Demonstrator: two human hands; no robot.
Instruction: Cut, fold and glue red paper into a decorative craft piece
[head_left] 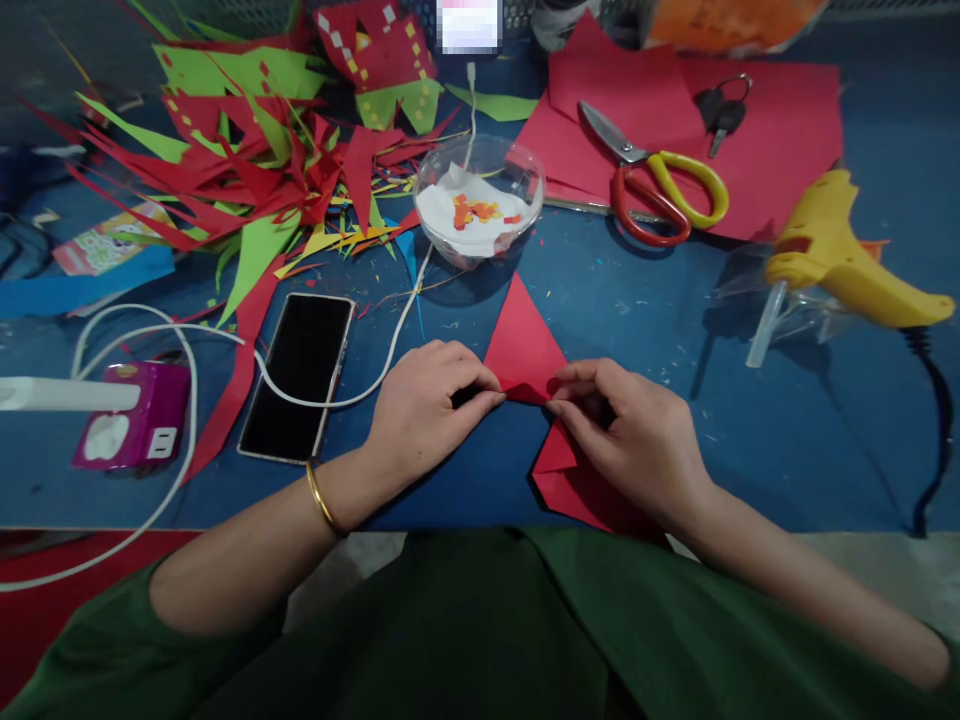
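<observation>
Between my hands lies a red paper triangle (525,335), its point facing away from me and a narrow fold along its near edge. My left hand (431,405) pinches the left end of that fold between thumb and fingers. At the right end, my right hand (626,420) pinches the same edge. Another folded red paper piece (574,485) rests under and beside my right hand, at the near edge of the blue table (450,490); part of it is hidden by the hand.
A clear bowl (427,205) with paper bits stands ahead. Scissors (637,170) and keys (724,112) lie on red sheets (795,140). A yellow glue gun (847,260) is at right. Left are a phone (300,370), a white cable (390,345), a purple box (150,410) and paper scraps (262,170).
</observation>
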